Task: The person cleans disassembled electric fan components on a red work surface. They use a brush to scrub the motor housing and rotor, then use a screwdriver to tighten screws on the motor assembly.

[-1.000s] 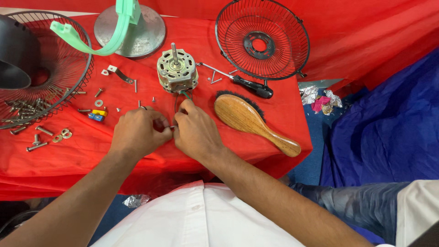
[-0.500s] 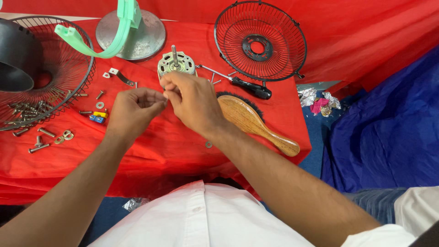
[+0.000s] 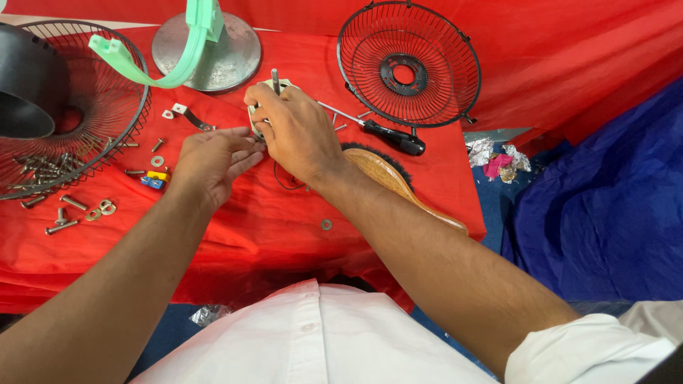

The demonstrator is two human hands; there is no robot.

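**Red-draped counter, blue sheet on the floor**

A wrinkled red cloth (image 3: 235,235) covers the counter (image 3: 441,206) and rises across the top of the frame. At lower right, a crumpled blue plastic sheet (image 3: 605,213) spreads over the floor. Light is even and soft.

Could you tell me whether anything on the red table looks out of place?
One small washer lies alone near the front edge of the red cloth, apart from the bolts at the far left. Crumpled foil and pink scraps lie beyond the table's right edge.
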